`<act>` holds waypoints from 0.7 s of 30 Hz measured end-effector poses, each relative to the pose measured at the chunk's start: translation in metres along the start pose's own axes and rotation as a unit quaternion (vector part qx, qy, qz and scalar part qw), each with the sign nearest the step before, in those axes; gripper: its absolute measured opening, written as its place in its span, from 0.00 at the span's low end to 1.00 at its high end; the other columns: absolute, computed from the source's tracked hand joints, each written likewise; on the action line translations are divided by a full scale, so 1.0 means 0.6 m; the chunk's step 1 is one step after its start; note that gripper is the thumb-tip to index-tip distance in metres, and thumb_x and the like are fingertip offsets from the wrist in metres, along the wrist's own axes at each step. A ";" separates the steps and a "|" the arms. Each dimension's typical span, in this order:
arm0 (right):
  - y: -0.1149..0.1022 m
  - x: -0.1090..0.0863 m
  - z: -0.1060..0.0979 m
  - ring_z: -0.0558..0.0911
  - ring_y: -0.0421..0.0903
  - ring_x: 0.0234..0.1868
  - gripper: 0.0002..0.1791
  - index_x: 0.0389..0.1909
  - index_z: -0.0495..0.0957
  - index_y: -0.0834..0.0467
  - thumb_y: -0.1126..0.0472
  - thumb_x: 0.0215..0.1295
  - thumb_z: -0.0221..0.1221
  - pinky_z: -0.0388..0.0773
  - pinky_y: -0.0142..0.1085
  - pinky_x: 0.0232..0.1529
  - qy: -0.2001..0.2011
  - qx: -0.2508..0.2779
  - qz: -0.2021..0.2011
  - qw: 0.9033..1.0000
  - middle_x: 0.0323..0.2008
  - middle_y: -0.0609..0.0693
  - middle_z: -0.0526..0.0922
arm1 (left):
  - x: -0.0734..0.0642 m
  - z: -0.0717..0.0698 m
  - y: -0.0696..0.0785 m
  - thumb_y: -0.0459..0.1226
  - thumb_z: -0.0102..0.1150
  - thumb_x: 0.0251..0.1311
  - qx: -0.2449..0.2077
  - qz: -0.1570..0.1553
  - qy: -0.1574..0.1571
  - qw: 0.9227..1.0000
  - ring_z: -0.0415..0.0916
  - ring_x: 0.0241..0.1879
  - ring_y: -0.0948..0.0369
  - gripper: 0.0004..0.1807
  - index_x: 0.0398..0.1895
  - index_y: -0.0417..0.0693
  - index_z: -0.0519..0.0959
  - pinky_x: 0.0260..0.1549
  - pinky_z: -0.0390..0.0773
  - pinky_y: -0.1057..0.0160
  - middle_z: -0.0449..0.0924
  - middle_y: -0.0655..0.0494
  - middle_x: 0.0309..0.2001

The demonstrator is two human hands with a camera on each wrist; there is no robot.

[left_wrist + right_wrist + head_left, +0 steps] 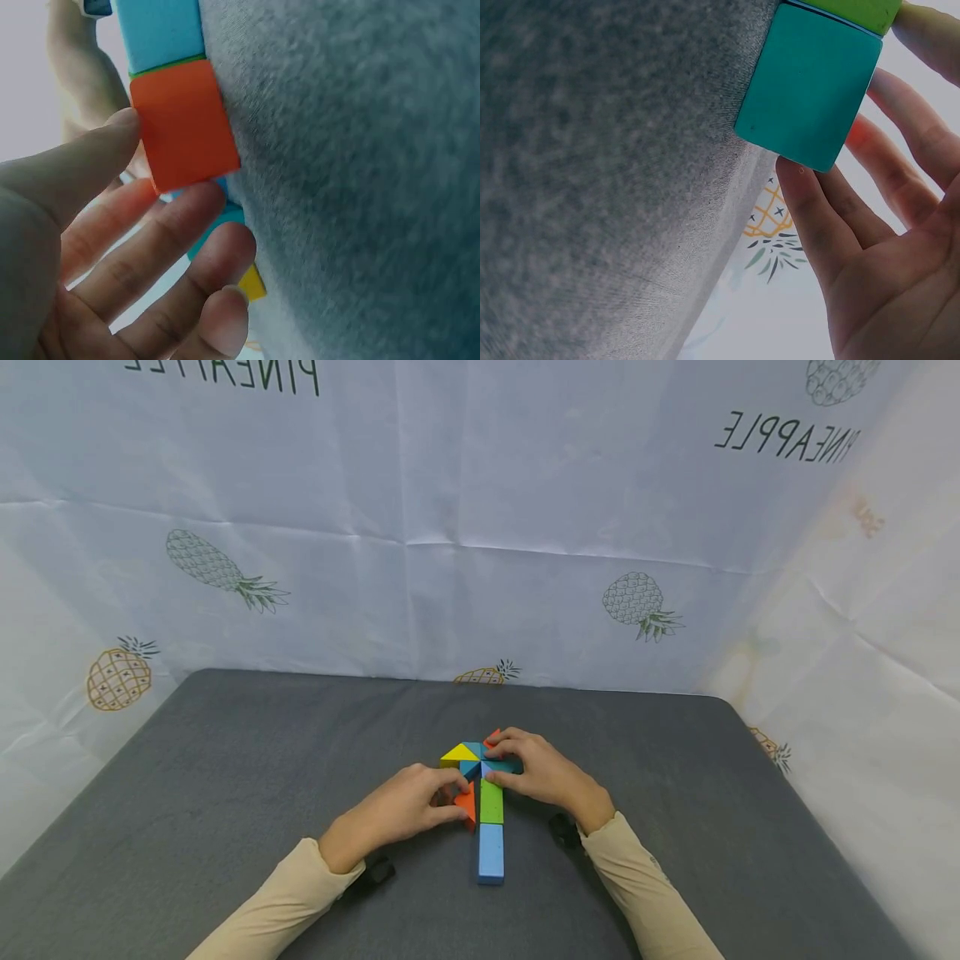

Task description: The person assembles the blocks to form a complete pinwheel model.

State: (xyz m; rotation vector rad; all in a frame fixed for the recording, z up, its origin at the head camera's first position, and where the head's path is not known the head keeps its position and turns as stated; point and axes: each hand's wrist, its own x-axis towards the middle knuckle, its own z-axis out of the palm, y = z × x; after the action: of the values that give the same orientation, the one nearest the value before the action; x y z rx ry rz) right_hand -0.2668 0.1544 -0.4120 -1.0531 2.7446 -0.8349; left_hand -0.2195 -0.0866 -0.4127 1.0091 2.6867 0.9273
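Observation:
My left hand pinches an orange triangular block between thumb and fingertips, beside a green block. From the right, my right hand curves its thumb and fingers round a teal triangular block. Its thumb is by the top end of the green block, its fingers at the far side. A red block shows partly behind those fingers. Left of them lie a yellow triangular block and a blue triangular block, meeting in a pinwheel shape. A light blue block continues the green one toward me.
The blocks lie on a dark grey cloth-covered table. Behind it hangs a white curtain printed with pineapples. Dark wrist devices show below both wrists, close over the table.

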 end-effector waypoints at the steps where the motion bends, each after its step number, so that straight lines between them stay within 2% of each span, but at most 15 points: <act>1: 0.000 0.000 0.000 0.80 0.49 0.55 0.19 0.54 0.82 0.61 0.55 0.67 0.64 0.79 0.43 0.55 0.000 0.000 0.000 1.000 0.59 0.53 0.77 | 0.000 0.001 0.001 0.42 0.66 0.62 0.003 0.000 0.004 1.000 0.82 0.33 0.66 0.13 0.47 0.47 0.82 0.31 0.77 0.70 0.87 0.56 0.36; 9: -0.001 0.000 -0.002 0.79 0.50 0.56 0.19 0.54 0.82 0.61 0.55 0.67 0.64 0.79 0.44 0.55 0.000 0.001 0.000 1.000 0.59 0.54 0.77 | -0.001 0.004 0.003 0.36 0.63 0.64 0.020 0.002 0.030 0.999 0.84 0.38 0.61 0.11 0.49 0.47 0.83 0.36 0.80 0.68 0.87 0.54 0.41; 16: -0.002 0.000 -0.002 0.79 0.50 0.56 0.20 0.54 0.82 0.61 0.54 0.67 0.64 0.79 0.45 0.56 0.000 -0.003 0.001 1.000 0.60 0.54 0.77 | 0.000 0.005 0.005 0.35 0.62 0.64 0.024 -0.004 0.039 0.999 0.81 0.33 0.67 0.14 0.52 0.47 0.85 0.31 0.76 0.71 0.88 0.53 0.42; 21: -0.002 0.000 -0.001 0.80 0.50 0.55 0.19 0.54 0.82 0.60 0.54 0.67 0.64 0.79 0.43 0.55 0.000 -0.001 0.002 1.000 0.59 0.54 0.77 | 0.001 0.007 0.005 0.37 0.63 0.64 0.012 -0.005 0.050 0.999 0.84 0.35 0.64 0.13 0.51 0.47 0.84 0.32 0.78 0.70 0.88 0.55 0.40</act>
State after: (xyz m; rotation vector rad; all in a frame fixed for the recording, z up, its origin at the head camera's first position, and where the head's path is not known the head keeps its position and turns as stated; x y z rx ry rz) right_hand -0.2665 0.1539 -0.4107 -1.0470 2.7479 -0.8325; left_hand -0.2172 -0.0822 -0.4146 0.9778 2.7874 0.9718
